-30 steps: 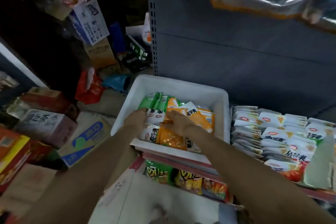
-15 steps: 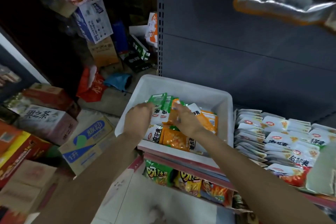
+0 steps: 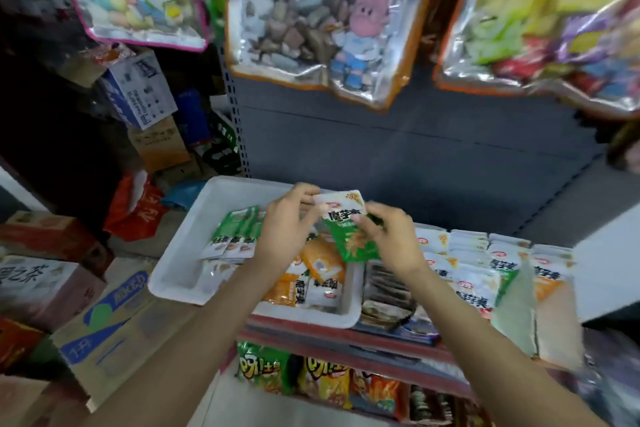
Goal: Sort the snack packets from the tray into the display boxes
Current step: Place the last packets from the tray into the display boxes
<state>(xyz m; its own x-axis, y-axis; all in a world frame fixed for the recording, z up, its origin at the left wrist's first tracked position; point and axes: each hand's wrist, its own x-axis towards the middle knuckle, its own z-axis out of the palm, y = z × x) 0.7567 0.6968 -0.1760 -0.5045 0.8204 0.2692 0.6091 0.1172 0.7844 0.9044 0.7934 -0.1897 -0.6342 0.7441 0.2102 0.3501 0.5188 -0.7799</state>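
Note:
A white tray sits on the shelf edge and holds green packets at its left and orange packets in its middle. Above the tray, both hands hold up a small stack of green-and-white snack packets. My left hand pinches the stack's top left corner. My right hand grips its right side. To the right of the tray stand the display boxes, filled with rows of white packets.
Large clear bags of sweets hang overhead from the grey shelf back. Cardboard boxes crowd the floor at left. A lower shelf holds crisp bags. A red bag lies behind the tray.
Both hands have risen out of the tray with green packets that they were picking among earlier. The camera has tilted upward, showing the hanging bags.

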